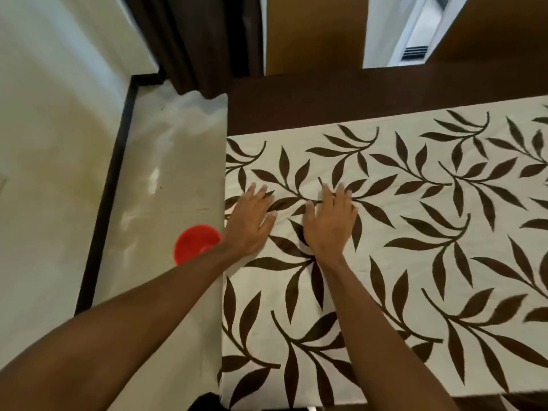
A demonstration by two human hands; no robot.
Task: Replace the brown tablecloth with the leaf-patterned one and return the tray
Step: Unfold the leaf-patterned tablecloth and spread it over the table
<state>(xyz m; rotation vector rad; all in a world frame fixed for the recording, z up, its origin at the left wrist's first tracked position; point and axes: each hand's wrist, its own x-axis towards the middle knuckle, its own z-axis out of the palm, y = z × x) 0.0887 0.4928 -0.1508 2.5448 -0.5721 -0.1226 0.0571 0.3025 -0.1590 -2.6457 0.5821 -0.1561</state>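
A cream tablecloth with dark brown leaves [415, 221] lies spread flat over the table and fills the right half of the view. A dark brown strip [355, 96] shows along the table's far edge, beyond the cloth. My left hand [250, 221] lies flat on the cloth at its left edge, fingers straight and spread. A short way to its right, my right hand [330, 221] also presses flat on the cloth, palm down. Neither hand holds anything. No tray is in view.
A pale glossy floor [166, 179] runs along the table's left side, bordered by a dark baseboard. A red round object [194, 243] sits on the floor just left of my left forearm. Dark curtains [189, 43] hang at the back.
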